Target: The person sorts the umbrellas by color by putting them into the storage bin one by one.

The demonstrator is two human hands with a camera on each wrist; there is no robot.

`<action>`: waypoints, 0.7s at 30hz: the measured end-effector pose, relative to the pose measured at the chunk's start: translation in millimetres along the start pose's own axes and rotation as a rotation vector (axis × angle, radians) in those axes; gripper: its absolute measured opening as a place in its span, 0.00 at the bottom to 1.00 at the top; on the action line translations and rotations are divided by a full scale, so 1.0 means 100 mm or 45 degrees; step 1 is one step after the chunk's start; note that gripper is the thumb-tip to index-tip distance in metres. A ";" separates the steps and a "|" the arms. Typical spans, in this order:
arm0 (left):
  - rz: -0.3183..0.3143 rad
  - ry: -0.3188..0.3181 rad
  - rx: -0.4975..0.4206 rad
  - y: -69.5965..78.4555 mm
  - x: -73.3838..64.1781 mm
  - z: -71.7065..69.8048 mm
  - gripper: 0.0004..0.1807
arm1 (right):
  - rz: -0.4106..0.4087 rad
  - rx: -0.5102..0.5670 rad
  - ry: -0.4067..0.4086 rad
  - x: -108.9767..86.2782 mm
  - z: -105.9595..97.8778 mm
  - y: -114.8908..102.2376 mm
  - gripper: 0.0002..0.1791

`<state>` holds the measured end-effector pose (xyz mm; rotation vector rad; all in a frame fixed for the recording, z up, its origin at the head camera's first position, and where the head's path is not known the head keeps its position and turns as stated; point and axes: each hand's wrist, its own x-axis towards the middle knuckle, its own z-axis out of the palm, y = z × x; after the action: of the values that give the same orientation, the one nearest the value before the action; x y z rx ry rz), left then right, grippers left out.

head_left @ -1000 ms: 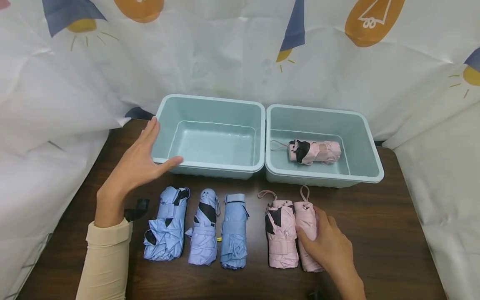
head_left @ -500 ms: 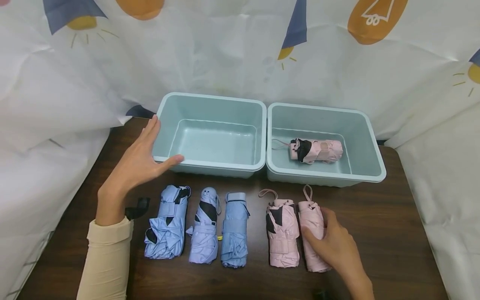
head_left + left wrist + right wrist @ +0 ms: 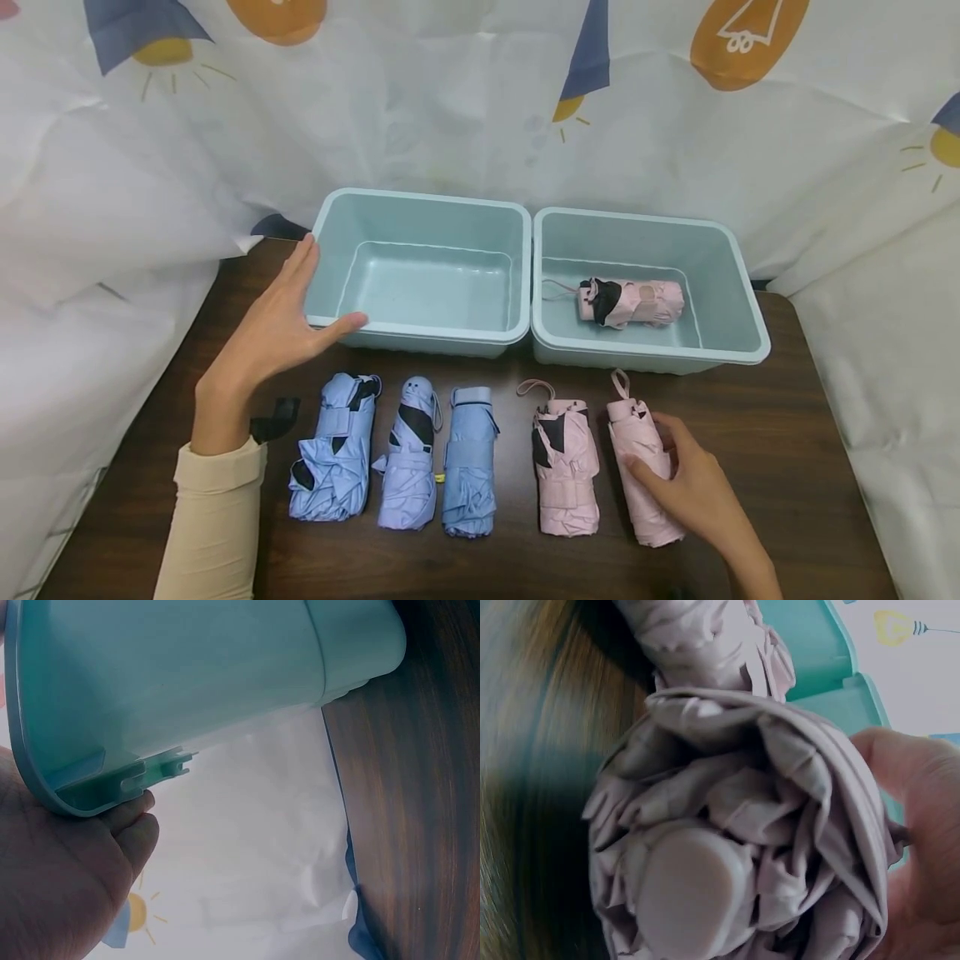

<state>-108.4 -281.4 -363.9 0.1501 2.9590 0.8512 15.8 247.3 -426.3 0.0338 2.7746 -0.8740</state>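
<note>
My right hand (image 3: 693, 483) grips a folded pink umbrella (image 3: 637, 475) from its right side, thumb across the top. The right wrist view shows the bunched end of this umbrella (image 3: 690, 892) up close. Another folded pink umbrella (image 3: 566, 471) lies to its left, with black patches and a wrist loop. My left hand (image 3: 273, 308) spans the left end of the left light-blue bin (image 3: 420, 333), thumb at the front rim and fingers extended along the side. In the left wrist view fingertips (image 3: 139, 832) touch below the bin's rim (image 3: 82, 806).
Beside it stands a second light-blue bin (image 3: 645, 354) with a pink umbrella (image 3: 633, 302) lying inside. Three folded blue umbrellas, a left one (image 3: 333, 450), a middle one (image 3: 408, 454) and a right one (image 3: 470, 462), lie before the left bin. A printed white cloth (image 3: 465, 100) hangs behind.
My right hand and its pink umbrella have shifted right, widening the gap to the other pink umbrella, and the umbrella has tilted. The left hand stays put.
</note>
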 end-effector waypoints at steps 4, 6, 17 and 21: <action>-0.004 -0.001 -0.011 0.00 -0.01 0.00 0.66 | -0.048 0.000 0.021 0.03 -0.06 0.01 0.40; -0.005 -0.004 -0.014 0.00 -0.01 0.00 0.66 | -0.059 -0.010 0.022 0.04 -0.10 0.01 0.40; -0.001 -0.004 -0.005 0.00 0.00 -0.02 0.66 | -0.121 -0.060 0.069 0.08 -0.31 -0.09 0.42; -0.001 -0.011 -0.011 0.00 -0.02 -0.01 0.66 | -0.158 -0.047 0.081 0.07 -0.38 -0.15 0.40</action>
<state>-106.8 -282.2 -363.4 0.1512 2.9470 0.8605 -0.2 256.6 -389.3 -0.1195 2.8775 -0.8651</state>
